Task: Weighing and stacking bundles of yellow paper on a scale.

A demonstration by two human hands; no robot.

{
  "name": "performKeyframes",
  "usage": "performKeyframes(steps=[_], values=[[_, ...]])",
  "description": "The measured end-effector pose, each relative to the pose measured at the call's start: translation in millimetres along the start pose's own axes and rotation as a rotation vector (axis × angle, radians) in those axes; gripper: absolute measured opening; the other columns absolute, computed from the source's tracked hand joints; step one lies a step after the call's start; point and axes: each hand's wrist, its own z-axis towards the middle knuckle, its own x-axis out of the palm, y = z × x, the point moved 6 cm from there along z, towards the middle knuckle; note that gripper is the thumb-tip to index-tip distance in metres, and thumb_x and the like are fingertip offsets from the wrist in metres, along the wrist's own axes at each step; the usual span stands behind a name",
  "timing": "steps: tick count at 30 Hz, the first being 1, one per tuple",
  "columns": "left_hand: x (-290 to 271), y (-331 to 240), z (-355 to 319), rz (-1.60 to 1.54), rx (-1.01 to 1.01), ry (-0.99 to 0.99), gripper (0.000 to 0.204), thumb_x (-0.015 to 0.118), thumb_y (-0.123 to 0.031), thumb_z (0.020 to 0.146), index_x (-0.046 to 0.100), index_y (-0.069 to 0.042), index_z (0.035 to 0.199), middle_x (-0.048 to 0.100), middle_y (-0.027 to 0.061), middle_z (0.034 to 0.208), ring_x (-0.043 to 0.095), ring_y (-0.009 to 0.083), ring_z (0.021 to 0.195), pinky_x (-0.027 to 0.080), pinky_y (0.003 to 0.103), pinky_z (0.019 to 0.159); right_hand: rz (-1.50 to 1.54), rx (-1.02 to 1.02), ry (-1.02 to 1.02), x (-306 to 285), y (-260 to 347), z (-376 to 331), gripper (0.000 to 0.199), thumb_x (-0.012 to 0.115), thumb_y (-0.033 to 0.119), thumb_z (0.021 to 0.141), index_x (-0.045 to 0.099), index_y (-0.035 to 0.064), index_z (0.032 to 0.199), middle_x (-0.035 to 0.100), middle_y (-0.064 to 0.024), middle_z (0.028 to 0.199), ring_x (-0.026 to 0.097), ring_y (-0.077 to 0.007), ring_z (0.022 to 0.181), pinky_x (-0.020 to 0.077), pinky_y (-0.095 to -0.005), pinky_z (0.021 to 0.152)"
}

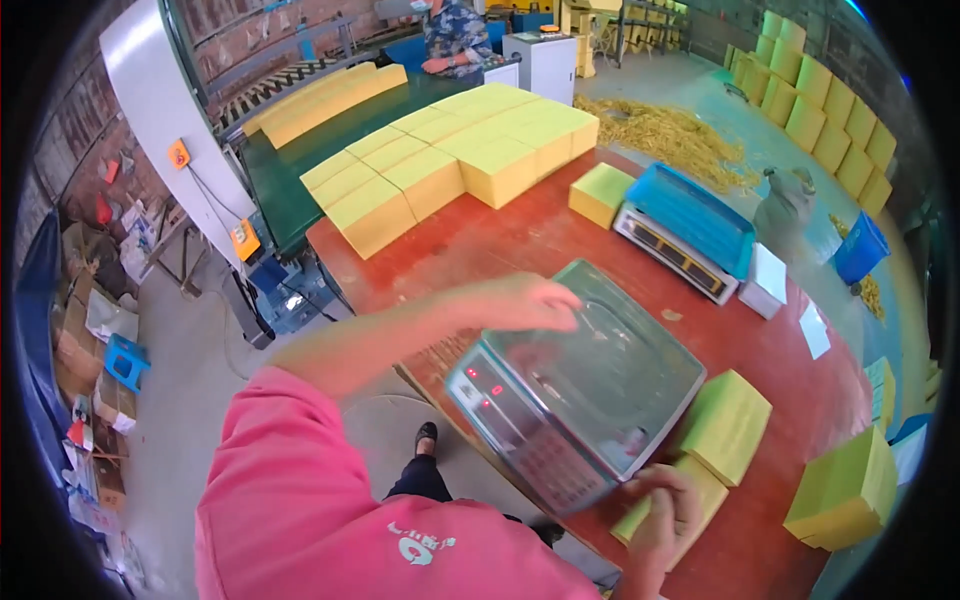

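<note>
My left hand (543,303) reaches across the glassy platform of a digital scale (625,350), its fingers bent downward and blurred; I cannot tell whether it holds anything. Red digits glow on the scale's panel, and the platform bears no paper block. At the scale's near right corner is my right hand (668,508), fingers curled in above a yellow paper block (690,500). Whatever those fingers hold, if anything, is hidden. Another yellow paper block (728,425) lies just beyond, against the scale's right side.
The red table (440,285) carries rows of yellow paper blocks (450,140) at the back. A second scale with a blue tray (690,220) stands far right, beside a single yellow block (600,193). A person (457,40) is across the table. Yellow shreds (665,135) cover some floor.
</note>
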Motion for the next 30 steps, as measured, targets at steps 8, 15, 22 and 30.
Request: performKeyframes(steps=[8,15,22,30], values=[[-229.6,216.4,-22.3,0.215,-0.102,-0.548,0.054,0.065,-0.037,0.09,0.058,-0.001,0.129,0.064,0.0172,0.124,0.064,0.0251,0.111,0.049,0.036,0.095,0.336,0.418,0.438,344.0,-132.2,37.8,0.031,0.058,0.002,0.093,0.057,-0.0023,0.123,0.067,-0.0121,0.105,0.065,-0.0175,0.096,0.0529,-0.0308,0.081],[-329.9,245.9,113.9,0.807,0.146,-0.668,0.058,0.052,-0.046,0.095,0.05,-0.005,0.136,0.051,0.019,0.14,0.046,0.0346,0.132,0.037,0.047,0.107,-0.015,0.299,0.353,433.9,-173.6,67.5,0.036,0.063,0.007,0.09,0.057,0.0014,0.126,0.067,-0.0127,0.105,0.067,-0.0189,0.095,0.0535,-0.03,0.079],[-332.6,266.4,213.3,0.946,0.018,-0.475,0.069,0.045,-0.051,0.096,0.039,-0.001,0.143,0.037,0.022,0.15,0.034,0.0365,0.14,0.026,0.05,0.114,-0.372,0.13,0.141,420.9,-172.0,106.1,0.034,0.062,-0.002,0.086,0.06,0.0004,0.12,0.067,-0.014,0.104,0.068,-0.0235,0.094,0.0537,-0.0319,0.08],[-300.9,260.9,199.5,0.878,0.11,-0.46,0.075,0.047,-0.052,0.094,0.039,0.008,0.138,0.04,0.0298,0.144,0.034,0.0383,0.138,0.025,0.047,0.115,-0.497,-0.14,0.03,421.9,-178.1,102.6,0.029,0.063,-0.004,0.08,0.064,0.0005,0.108,0.065,-0.0178,0.106,0.065,-0.0318,0.09,0.0536,-0.0356,0.077]])
